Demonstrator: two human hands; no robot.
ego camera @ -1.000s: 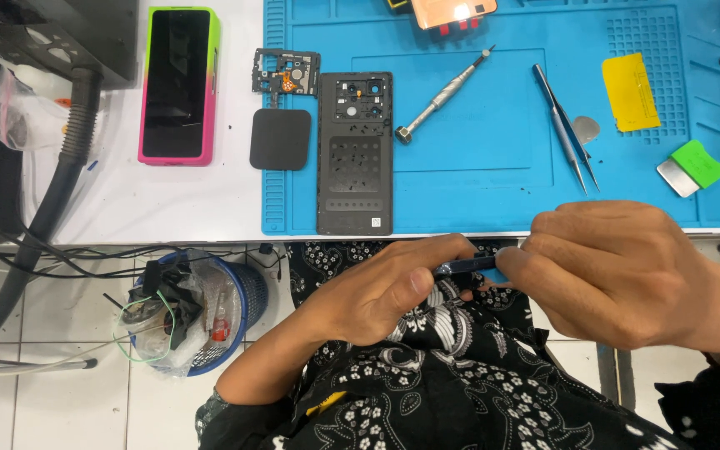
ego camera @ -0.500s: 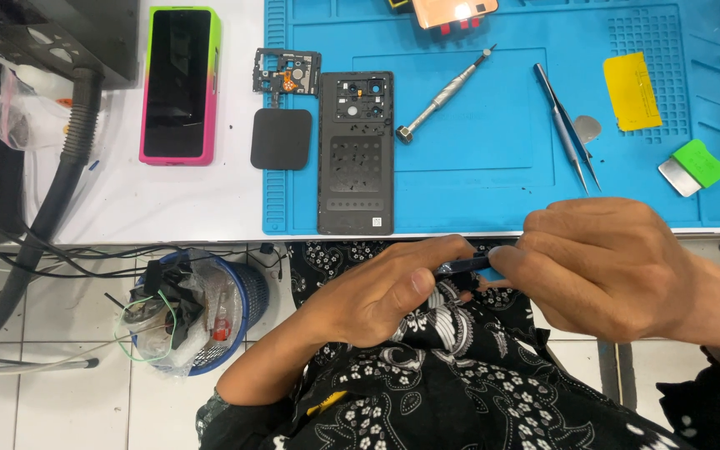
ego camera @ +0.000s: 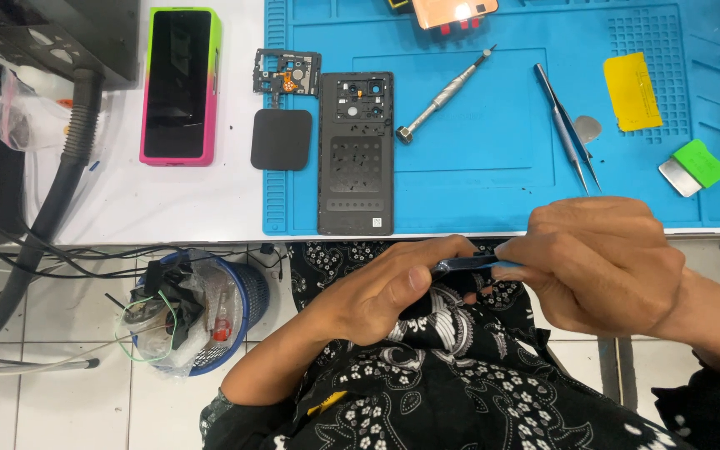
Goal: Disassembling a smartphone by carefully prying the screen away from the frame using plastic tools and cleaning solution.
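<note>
- The left hand [ego camera: 385,292] and the right hand [ego camera: 602,262] meet low in the view, just past the near edge of the table, above a lap in black cloth with white flowers [ego camera: 460,375].
- Both hands hold one thin blue tool [ego camera: 468,264]. It lies flat between them.
- The left hand's fingers are curled, and its thumb and fingertips pinch the tool's left end. The right hand is closed over the right end, so that end is hidden.
- What kind of tool it is, I cannot tell.
- At 12 o'clock from the hands lies a big blue mat [ego camera: 493,183] on the white table [ego camera: 202,200].
- On the mat, at 11 o'clock from the hands, lies a black phone back [ego camera: 356,154] with small holes in it.
- A silver screwdriver [ego camera: 446,96] lies tilted just right of the phone back.
- Grey tweezers [ego camera: 568,125] lie at 12 o'clock from the right hand, tips pointing toward it.
- At 1 o'clock are a yellow card [ego camera: 627,92] and a small green and silver scraper [ego camera: 692,165].
- An orange phone [ego camera: 452,10] peeks in at the top edge.
- Left of the phone back sit a black square pad [ego camera: 282,139] and a small black frame with tiny parts [ego camera: 287,72].
- At 10 o'clock, off the mat, lies a phone in a pink and green case [ego camera: 178,83].
- At 9 o'clock, on the floor, stands a blue bin [ego camera: 239,292] full of wires and bags.
</note>
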